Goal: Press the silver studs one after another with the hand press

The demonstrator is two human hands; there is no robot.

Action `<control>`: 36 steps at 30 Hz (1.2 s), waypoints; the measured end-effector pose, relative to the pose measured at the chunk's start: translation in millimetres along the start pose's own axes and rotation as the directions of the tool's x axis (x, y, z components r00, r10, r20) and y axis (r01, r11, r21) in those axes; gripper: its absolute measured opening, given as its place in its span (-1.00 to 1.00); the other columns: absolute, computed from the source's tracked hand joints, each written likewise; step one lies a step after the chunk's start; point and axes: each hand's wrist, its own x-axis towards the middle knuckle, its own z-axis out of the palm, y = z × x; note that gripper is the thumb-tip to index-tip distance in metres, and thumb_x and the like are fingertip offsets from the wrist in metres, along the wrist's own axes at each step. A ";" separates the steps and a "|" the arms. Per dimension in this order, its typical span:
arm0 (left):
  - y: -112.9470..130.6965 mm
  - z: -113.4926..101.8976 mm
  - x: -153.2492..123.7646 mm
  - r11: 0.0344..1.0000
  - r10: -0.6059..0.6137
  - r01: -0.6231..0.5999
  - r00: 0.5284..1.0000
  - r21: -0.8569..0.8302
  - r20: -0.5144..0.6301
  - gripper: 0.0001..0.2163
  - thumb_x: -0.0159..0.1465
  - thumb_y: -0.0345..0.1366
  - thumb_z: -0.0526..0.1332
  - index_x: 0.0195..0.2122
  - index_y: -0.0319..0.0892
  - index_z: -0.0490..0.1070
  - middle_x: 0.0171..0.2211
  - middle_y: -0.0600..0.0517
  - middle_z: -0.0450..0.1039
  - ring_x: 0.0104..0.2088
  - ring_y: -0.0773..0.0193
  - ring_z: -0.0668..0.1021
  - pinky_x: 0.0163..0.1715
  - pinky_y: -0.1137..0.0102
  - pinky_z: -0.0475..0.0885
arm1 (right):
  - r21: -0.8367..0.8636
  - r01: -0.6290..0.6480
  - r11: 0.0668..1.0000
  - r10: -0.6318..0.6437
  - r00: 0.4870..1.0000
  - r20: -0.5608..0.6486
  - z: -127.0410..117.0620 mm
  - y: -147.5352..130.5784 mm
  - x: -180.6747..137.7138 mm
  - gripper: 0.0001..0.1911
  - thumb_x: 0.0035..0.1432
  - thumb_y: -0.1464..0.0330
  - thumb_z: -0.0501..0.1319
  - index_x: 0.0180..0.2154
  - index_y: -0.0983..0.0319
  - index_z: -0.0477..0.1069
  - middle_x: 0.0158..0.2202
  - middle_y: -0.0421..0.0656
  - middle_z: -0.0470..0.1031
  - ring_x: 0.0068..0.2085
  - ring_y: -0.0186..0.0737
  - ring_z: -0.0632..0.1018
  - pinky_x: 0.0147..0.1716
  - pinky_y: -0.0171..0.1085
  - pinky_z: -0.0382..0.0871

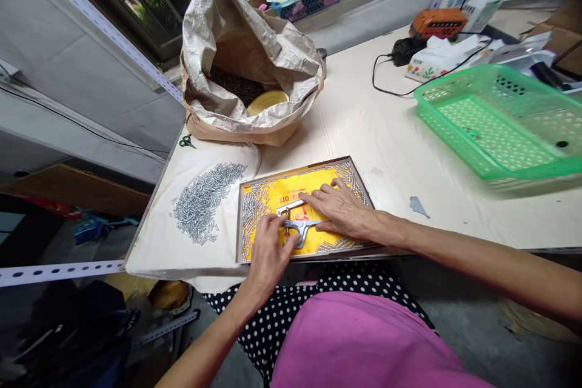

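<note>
A shallow tray [364, 187] with a yellow bottom lies at the table's front edge, with many small silver metal pins along its sides. Over its middle, my left hand [267, 248] grips a Y-shaped silver metal part [301, 228] between thumb and fingers. A small upright piece with a red bit is by those fingertips. My right hand [340, 211] reaches in from the right. Its index finger rests on the end of a flat silver bar [290, 206], and its thumb touches the stem of the Y-shaped part. Whether bar and part are joined, I cannot tell.
Left of the tray, a heap of silver pins [202, 203] lies on white cloth. Behind stands an open sack [254, 127] holding dark small pieces and a yellow bowl [269, 101]. Green scissors [186, 142] lie near it. A green basket [491, 133] is at right.
</note>
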 end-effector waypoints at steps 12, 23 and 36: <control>17.8 17.9 55.3 0.850 0.289 -0.435 0.857 0.297 0.427 -0.59 0.25 -0.23 0.29 0.08 -0.27 0.34 -0.05 -0.20 0.44 -0.04 -0.04 0.45 -0.01 0.09 0.41 | -0.063 -0.099 0.993 0.103 0.992 0.071 -3.8 -8.4 -0.1 -0.66 0.19 0.31 0.31 -0.06 0.36 0.40 -0.10 0.09 0.48 -0.10 0.04 0.43 -0.13 -0.08 0.30; 16.7 25.4 42.3 0.854 0.245 -0.390 0.885 0.345 0.395 -0.89 0.37 -0.28 0.18 -0.21 -0.19 0.43 -0.22 -0.11 0.49 -0.13 0.03 0.46 -0.12 0.17 0.41 | 0.026 -0.080 0.996 0.079 0.996 0.032 20.2 -9.4 0.3 -0.89 0.35 0.44 0.11 -0.20 0.25 0.42 -0.22 -0.04 0.50 -0.19 -0.12 0.46 -0.17 -0.16 0.35; 17.2 13.7 11.2 0.873 0.365 -0.366 0.929 0.323 0.068 -0.87 0.33 -0.32 0.25 -0.13 -0.15 0.54 -0.04 -0.11 0.46 -0.04 0.06 0.42 -0.03 0.16 0.48 | 0.064 -0.008 0.998 0.020 0.982 -0.188 19.4 -2.8 -6.7 -0.69 0.36 0.28 0.15 0.07 0.23 0.39 0.17 0.04 0.40 0.19 0.07 0.34 0.12 0.08 0.30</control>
